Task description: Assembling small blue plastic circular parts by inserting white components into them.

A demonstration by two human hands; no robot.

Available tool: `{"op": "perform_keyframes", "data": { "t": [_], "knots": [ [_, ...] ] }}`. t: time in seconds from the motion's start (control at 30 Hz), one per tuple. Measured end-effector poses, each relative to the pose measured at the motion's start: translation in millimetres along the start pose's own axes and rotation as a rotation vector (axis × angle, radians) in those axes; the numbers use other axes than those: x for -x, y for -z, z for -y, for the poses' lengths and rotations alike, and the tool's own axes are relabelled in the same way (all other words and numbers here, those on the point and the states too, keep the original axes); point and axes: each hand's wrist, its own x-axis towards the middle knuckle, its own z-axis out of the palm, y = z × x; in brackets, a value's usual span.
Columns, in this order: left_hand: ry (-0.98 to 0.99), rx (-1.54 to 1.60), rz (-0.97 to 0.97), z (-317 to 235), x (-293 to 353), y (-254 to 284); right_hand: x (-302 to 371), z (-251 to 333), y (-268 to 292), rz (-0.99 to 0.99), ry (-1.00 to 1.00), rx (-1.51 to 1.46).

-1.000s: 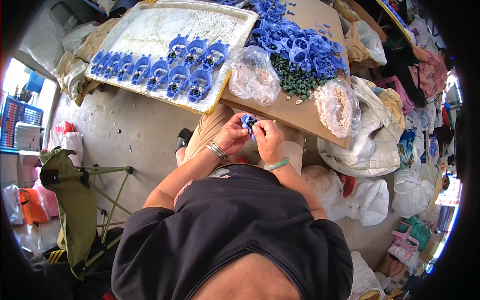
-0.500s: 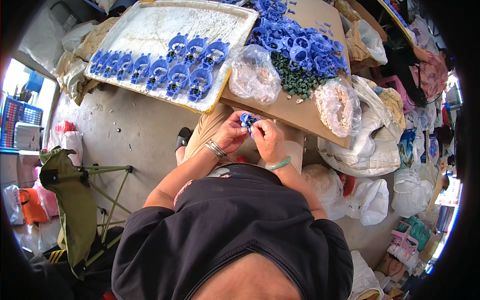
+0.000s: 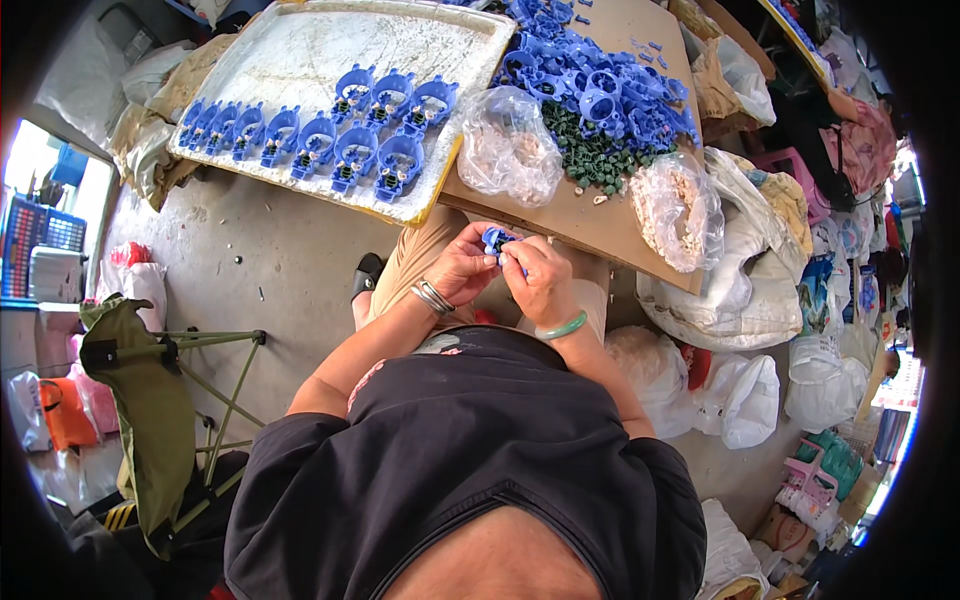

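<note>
In front of my waist, my left hand (image 3: 462, 266) is closed around a small blue plastic toy figure (image 3: 495, 240) with dark green in its middle. The fingertips of my right hand (image 3: 541, 282) are pinched together against the figure's right side; whatever they grip is too small to make out. On the white tray (image 3: 270, 50), finished-looking blue figures (image 3: 355, 155) with round ring tops stand in rows. Right of the tray, a heap of loose blue parts (image 3: 600, 100) and a pile of dark green pieces (image 3: 590, 158) lie on the brown board (image 3: 555, 222).
Two clear bags, one with pale pinkish pieces (image 3: 510, 150) and one with cream pieces (image 3: 670, 215), sit at the board's near edge. A green folding stool (image 3: 145, 420) stands at left. White sacks (image 3: 725, 300) crowd the right. Another person (image 3: 865, 140) is at far right.
My right hand has shifted slightly right and down, its fingertips bunched closer together at the figure. My left hand keeps the figure in nearly the same place.
</note>
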Motion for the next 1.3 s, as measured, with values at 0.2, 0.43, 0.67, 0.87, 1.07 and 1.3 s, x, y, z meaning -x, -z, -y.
{"op": "perform_keyframes", "data": {
  "t": [0.2, 0.43, 0.67, 0.87, 1.07, 1.3],
  "knots": [
    [-0.03, 0.044, -0.004, 0, -1, 0, -2, -3, 8, -0.106, -0.118, -0.03],
    [-0.094, 0.087, -0.016, -1, -3, 0, 4, -19, 10, 0.148, -0.839, -0.572],
    [0.161, 0.012, 0.11, -11, 7, -13, 4, -50, 16, 0.011, -0.469, -0.418],
    [0.461, -0.048, 0.083, -1, 3, 15, -7, -42, 32, 0.249, -0.239, -0.149],
    [0.35, 0.092, 0.021, 1, 2, 12, -9, -29, 23, -0.024, -0.115, -0.145],
    [0.237, 0.149, -0.082, 4, -1, 17, -1, -15, 15, 0.135, 0.199, 0.145]
  ]
}}
